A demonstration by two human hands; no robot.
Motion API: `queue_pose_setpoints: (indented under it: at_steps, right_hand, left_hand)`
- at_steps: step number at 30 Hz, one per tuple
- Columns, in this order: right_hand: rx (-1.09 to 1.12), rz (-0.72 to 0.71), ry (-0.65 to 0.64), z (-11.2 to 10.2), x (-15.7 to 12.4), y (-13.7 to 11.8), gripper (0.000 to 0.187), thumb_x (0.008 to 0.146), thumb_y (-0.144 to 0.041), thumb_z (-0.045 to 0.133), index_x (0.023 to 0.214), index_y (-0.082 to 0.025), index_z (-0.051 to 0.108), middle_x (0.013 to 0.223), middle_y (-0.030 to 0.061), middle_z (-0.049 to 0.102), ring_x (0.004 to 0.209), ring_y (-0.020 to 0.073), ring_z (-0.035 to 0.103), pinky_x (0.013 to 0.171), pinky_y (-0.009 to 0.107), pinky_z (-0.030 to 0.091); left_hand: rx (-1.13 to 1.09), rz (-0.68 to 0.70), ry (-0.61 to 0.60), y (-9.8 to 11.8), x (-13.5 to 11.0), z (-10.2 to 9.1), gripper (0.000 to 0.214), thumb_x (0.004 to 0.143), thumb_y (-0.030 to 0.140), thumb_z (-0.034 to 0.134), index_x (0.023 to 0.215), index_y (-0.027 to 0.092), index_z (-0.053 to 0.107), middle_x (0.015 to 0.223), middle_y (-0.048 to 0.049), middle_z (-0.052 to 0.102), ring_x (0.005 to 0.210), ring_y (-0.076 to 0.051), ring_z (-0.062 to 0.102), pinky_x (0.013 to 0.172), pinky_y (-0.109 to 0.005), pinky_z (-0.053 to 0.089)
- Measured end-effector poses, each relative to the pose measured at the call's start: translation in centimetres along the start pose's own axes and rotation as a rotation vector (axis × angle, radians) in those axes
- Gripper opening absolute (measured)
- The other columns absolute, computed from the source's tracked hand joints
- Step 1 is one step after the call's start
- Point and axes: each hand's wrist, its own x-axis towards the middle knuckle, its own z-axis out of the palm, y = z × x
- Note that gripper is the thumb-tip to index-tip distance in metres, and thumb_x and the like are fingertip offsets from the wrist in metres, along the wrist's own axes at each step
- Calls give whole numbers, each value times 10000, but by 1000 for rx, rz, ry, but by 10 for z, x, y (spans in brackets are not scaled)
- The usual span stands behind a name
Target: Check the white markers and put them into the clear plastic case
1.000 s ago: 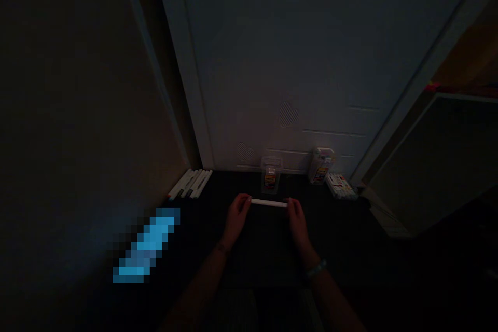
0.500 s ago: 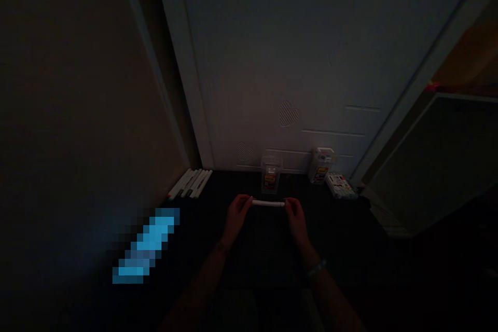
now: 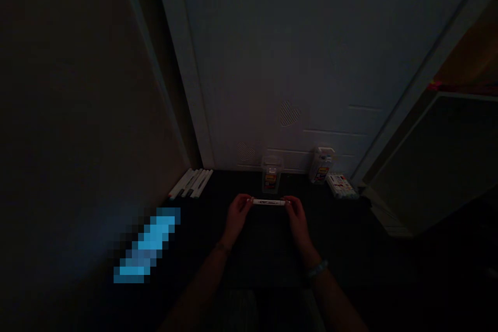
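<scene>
A white marker (image 3: 268,202) with dark printing on its side is held level above the dark table. My left hand (image 3: 238,211) pinches its left end, and my right hand (image 3: 295,212) pinches the right end. Just behind the marker, a clear plastic case (image 3: 271,175) with a red and yellow label stands upright near the wall panel. Dim light hides the fine details of my fingers.
Several white markers (image 3: 191,183) lie side by side at the back left of the dark table (image 3: 264,254). At the back right stand another clear case (image 3: 322,166) and a packed set of markers (image 3: 342,185). A glowing, pixelated screen (image 3: 148,245) is at the left.
The marker has been rolled between my fingers, so its dark printing now faces me. Both hands stay in nearly the same place.
</scene>
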Motion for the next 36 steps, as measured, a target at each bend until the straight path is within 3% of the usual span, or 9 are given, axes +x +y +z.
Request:
queue_pose_setpoints:
  at_steps: [15, 23, 28, 32, 36]
  right_hand:
    - [-165, -69, 12, 3, -4, -4, 294, 818, -430, 468, 955, -202, 594, 910, 38, 620, 826, 178, 558, 732, 279, 429]
    - [-350, -159, -347, 12, -16, -7, 281, 829, -407, 458, 964, -261, 656, 830, 18, 669, 744, 194, 601, 685, 290, 436]
    - [-380, -185, -362, 14, -16, -5, 270, 840, -406, 450, 938, -260, 654, 805, 6, 664, 709, 175, 597, 639, 258, 425]
    - [-329, -131, -348, 16, -17, -2, 251, 844, -413, 450, 916, -236, 612, 692, -10, 617, 605, 138, 548, 556, 223, 392]
    - [-231, -73, -360, 17, -19, -2, 256, 856, -414, 433, 991, -231, 550, 671, -24, 581, 591, 126, 522, 560, 218, 391]
  left_hand:
    - [-4, 17, 27, 13, -3, 1, 266, 723, 391, 606, 864, 172, 555, 833, -28, 638, 802, -154, 605, 740, -269, 466]
    - [-31, 44, 94, 29, -7, 0, 268, 756, 411, 564, 885, 177, 544, 809, -36, 666, 724, -147, 611, 674, -257, 463]
    - [-87, 18, -17, 28, -9, 3, 340, 750, 382, 580, 1018, 178, 536, 906, -61, 669, 746, -149, 613, 684, -268, 476]
    - [-153, -5, -198, 24, -15, 12, 658, 700, 301, 651, 1279, 254, 342, 1158, -86, 581, 914, -172, 606, 789, -318, 485]
    - [-75, -19, -316, 21, -20, 16, 646, 686, 287, 668, 1269, 260, 392, 1194, -84, 559, 955, -191, 596, 845, -349, 466]
